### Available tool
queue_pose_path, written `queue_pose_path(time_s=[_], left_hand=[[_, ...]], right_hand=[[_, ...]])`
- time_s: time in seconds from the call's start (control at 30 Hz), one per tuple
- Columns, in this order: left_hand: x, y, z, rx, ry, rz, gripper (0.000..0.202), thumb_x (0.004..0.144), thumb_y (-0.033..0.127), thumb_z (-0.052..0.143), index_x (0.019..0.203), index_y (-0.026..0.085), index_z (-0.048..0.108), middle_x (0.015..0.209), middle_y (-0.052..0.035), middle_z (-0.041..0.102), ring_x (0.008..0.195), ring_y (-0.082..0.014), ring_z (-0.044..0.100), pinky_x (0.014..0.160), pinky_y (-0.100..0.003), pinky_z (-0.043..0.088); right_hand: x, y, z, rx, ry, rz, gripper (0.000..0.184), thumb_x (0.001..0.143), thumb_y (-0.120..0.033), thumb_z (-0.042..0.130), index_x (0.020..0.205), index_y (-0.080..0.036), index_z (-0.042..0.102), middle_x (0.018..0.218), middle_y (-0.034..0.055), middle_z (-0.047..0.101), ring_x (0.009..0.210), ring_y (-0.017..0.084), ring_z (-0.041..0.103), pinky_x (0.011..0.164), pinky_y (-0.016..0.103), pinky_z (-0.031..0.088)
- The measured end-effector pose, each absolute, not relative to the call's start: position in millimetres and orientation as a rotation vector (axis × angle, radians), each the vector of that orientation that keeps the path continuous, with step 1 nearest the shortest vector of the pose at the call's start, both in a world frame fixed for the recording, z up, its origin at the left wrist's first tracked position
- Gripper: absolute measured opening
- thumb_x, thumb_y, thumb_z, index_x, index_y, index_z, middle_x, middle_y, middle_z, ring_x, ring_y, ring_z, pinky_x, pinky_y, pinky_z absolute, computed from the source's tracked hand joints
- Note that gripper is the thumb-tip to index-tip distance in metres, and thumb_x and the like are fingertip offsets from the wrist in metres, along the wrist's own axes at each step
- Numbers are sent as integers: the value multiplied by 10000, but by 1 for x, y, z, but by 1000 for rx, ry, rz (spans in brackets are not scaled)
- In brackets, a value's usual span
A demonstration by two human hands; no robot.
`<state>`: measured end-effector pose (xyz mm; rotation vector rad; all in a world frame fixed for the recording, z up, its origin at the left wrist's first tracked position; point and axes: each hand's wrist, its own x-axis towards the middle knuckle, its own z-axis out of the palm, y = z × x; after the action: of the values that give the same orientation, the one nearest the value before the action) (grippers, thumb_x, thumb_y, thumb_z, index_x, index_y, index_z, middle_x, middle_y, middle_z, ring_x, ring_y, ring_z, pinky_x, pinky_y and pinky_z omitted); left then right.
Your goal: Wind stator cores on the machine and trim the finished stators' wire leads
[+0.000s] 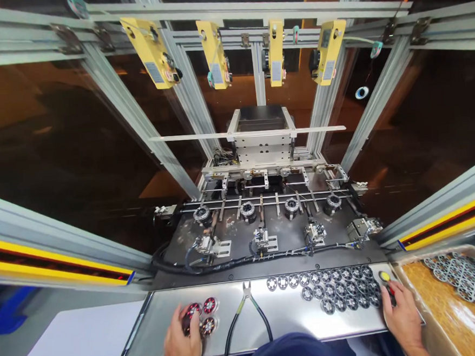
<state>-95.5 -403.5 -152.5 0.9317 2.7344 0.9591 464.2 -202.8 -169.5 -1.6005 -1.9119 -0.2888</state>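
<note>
My left hand (183, 342) rests on the steel shelf (280, 321), fingers curled over a round wound stator (191, 313) beside two more copper-wound stators (209, 306). My right hand (402, 318) sits at the shelf's right end, fingers pressed on a red button (390, 289) below a yellow button (385, 276). Several bare round stator cores (334, 288) lie in rows between the hands. Black-handled pliers (249, 313) lie in the middle of the shelf.
Behind the shelf a machine bed holds several stators in fixtures (248, 210) under rails. Yellow units (214, 52) hang from the aluminium frame above. A cardboard box (453, 304) with more cores stands at right. Dark panels flank the opening.
</note>
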Motion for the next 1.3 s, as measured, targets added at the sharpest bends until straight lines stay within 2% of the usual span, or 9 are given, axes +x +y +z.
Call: queue_pose_path(time_s=[0.17,0.6,1.3], left_hand=[[-97,-405,-155,955,2745,959,727,888,580,389,1377,49,478,1176,-230,683,1154,-389,612,1002,-529,460],[-98,-406,-166,970,2761,1028,660,880,554,446,1363,107,499,1171,-177,696,1130,-355,626,989,-493,465],[-99,-407,-163,981,2774,955,629,889,565,429,1313,117,552,1170,-181,688,1108,-343,625,979,-473,468]], right_hand=[[467,-203,-172,-1616,-1931,-291,617,987,-581,350,1057,-70,687,1067,198,668,1020,318,630,960,460,502],[472,-199,-176,-1600,-1966,-345,736,970,-653,279,971,-54,708,1023,211,681,986,328,632,939,455,500],[467,-201,-173,-1652,-1901,-272,675,966,-645,315,976,-97,709,1046,194,666,987,309,624,935,448,495]])
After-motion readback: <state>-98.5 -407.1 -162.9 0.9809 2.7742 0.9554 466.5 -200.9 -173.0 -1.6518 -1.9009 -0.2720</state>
